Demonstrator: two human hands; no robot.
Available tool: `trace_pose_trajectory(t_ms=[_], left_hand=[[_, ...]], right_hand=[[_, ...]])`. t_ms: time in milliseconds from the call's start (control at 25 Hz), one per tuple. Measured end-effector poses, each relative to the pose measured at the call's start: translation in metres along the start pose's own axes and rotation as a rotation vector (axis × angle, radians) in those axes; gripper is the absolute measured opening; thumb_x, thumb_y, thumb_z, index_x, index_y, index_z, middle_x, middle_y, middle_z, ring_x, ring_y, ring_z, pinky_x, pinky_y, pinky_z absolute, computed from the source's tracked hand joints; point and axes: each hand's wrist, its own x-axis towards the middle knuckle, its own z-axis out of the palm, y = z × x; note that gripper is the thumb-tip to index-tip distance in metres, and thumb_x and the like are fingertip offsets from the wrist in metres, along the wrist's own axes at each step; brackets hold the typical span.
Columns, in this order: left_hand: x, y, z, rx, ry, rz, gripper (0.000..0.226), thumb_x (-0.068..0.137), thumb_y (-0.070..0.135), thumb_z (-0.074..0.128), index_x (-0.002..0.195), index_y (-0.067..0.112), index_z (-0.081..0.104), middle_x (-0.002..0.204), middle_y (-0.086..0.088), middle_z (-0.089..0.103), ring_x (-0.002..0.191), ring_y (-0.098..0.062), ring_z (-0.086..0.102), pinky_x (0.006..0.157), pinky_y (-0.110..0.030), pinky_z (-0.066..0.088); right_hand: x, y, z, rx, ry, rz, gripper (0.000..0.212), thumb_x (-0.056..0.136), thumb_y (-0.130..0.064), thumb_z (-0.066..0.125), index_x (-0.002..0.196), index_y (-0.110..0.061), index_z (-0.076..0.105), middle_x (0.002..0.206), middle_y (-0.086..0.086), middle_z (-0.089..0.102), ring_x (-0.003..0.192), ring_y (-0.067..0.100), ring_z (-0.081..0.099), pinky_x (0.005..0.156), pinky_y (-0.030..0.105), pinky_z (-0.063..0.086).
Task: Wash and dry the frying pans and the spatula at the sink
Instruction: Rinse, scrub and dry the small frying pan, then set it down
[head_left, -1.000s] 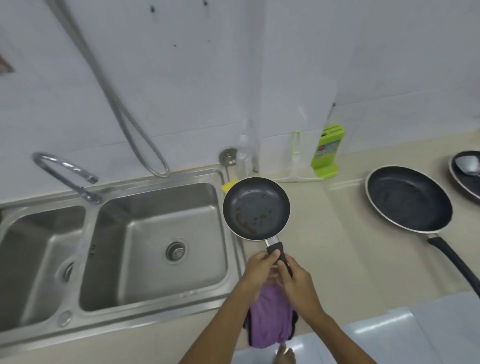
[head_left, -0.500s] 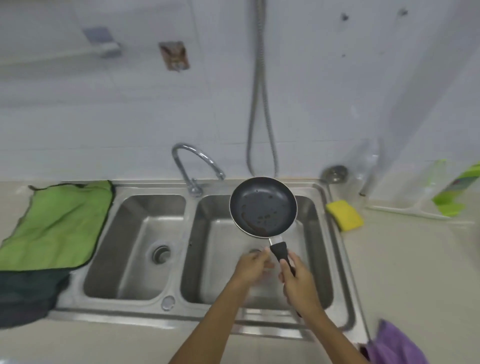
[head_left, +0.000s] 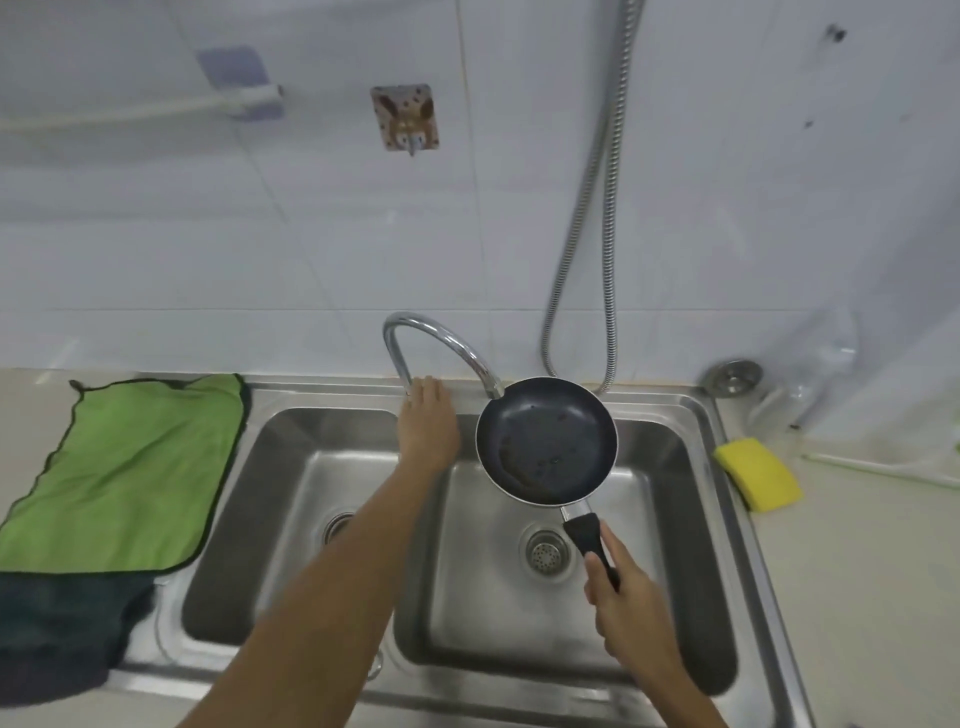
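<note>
A small black frying pan (head_left: 545, 439) with brown residue hangs over the right basin of the steel double sink (head_left: 691, 415), just under the spout of the curved chrome faucet (head_left: 441, 338). My right hand (head_left: 626, 597) grips its black handle. My left hand (head_left: 427, 415) reaches across the divider to the faucet's base; its fingertips lie at the base and are hidden from here. No water is running. The other pans and the spatula are out of view.
A yellow sponge (head_left: 758, 473) lies on the counter right of the sink. A green cloth (head_left: 124, 467) is spread on the left counter over a dark cloth (head_left: 57, 623). A metal hose (head_left: 597, 218) hangs on the tiled wall. A clear plastic bottle (head_left: 810, 364) stands at the back right.
My left hand has left the pan handle and reached forward to the faucet base. The pan has moved right under the spout. The view has shifted left and the purple cloth has dropped out.
</note>
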Motion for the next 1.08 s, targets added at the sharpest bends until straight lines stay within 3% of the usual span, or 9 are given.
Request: trace_pose_trajectory(t_ms=[80, 120, 240, 400, 720, 880, 1080], left_hand=[[-0.029, -0.008, 0.025, -0.108, 0.023, -0.056, 0.057, 0.095, 0.017, 0.051, 0.148, -0.001, 0.037, 0.147, -0.018, 0.046, 0.138, -0.034, 0.042, 0.109, -0.046, 0.043], [-0.045, -0.017, 0.042, -0.143, -0.026, -0.070, 0.062, 0.095, 0.016, 0.051, 0.152, 0.000, 0.032, 0.151, -0.017, 0.043, 0.140, -0.033, 0.042, 0.108, -0.045, 0.044], [-0.086, -0.046, 0.075, -0.178, -0.151, -0.033, 0.078, 0.095, 0.008, 0.044, 0.162, 0.008, 0.005, 0.170, -0.010, 0.015, 0.155, -0.028, 0.023, 0.111, -0.046, 0.040], [-0.093, -0.051, 0.080, -0.187, -0.160, -0.043, 0.076, 0.099, 0.014, 0.042, 0.163, 0.013, 0.003, 0.173, -0.006, 0.003, 0.159, -0.028, 0.005, 0.117, -0.048, 0.034], [-0.088, -0.036, 0.076, -0.342, -0.211, -0.108, 0.066, 0.106, 0.018, 0.038, 0.162, 0.005, 0.005, 0.172, -0.009, 0.006, 0.159, -0.025, 0.007, 0.119, -0.051, 0.029], [-0.085, -0.038, 0.074, -0.322, -0.233, -0.115, 0.065, 0.106, 0.018, 0.037, 0.162, 0.004, 0.007, 0.172, -0.009, 0.008, 0.159, -0.025, 0.008, 0.118, -0.051, 0.030], [-0.085, -0.040, 0.071, -0.338, -0.249, -0.120, 0.065, 0.104, 0.015, 0.040, 0.162, 0.006, 0.010, 0.172, -0.008, 0.010, 0.158, -0.026, 0.011, 0.119, -0.052, 0.031]], right_hand=[[0.002, -0.002, 0.002, 0.000, -0.008, 0.003, 0.046, 0.101, -0.042, 0.054, 0.133, -0.072, 0.039, 0.076, -0.011, 0.063, 0.051, 0.002, 0.047, 0.054, 0.021, 0.039], [0.004, -0.001, 0.004, -0.013, -0.019, 0.010, 0.045, 0.101, -0.042, 0.054, 0.132, -0.072, 0.039, 0.076, -0.011, 0.062, 0.051, 0.002, 0.047, 0.053, 0.021, 0.039], [0.006, 0.000, 0.005, -0.045, -0.049, 0.022, 0.045, 0.101, -0.042, 0.053, 0.141, -0.061, 0.041, 0.071, -0.009, 0.061, 0.049, 0.003, 0.045, 0.050, 0.019, 0.036], [0.010, 0.002, 0.003, -0.051, -0.069, 0.018, 0.048, 0.102, -0.042, 0.053, 0.147, -0.052, 0.042, 0.074, -0.013, 0.058, 0.052, -0.001, 0.044, 0.053, 0.018, 0.036], [0.003, 0.010, -0.017, 0.030, -0.062, 0.079, 0.044, 0.103, -0.032, 0.056, 0.143, -0.050, 0.049, 0.061, -0.004, 0.054, 0.046, 0.009, 0.041, 0.046, 0.025, 0.040], [0.012, 0.005, -0.009, 0.036, -0.063, 0.078, 0.047, 0.105, -0.034, 0.051, 0.146, -0.054, 0.038, 0.062, -0.002, 0.052, 0.045, 0.012, 0.037, 0.042, 0.023, 0.036], [-0.003, 0.011, -0.017, 0.076, -0.101, 0.099, 0.045, 0.103, -0.030, 0.056, 0.145, -0.044, 0.050, 0.062, -0.003, 0.055, 0.048, 0.006, 0.042, 0.046, 0.024, 0.039]])
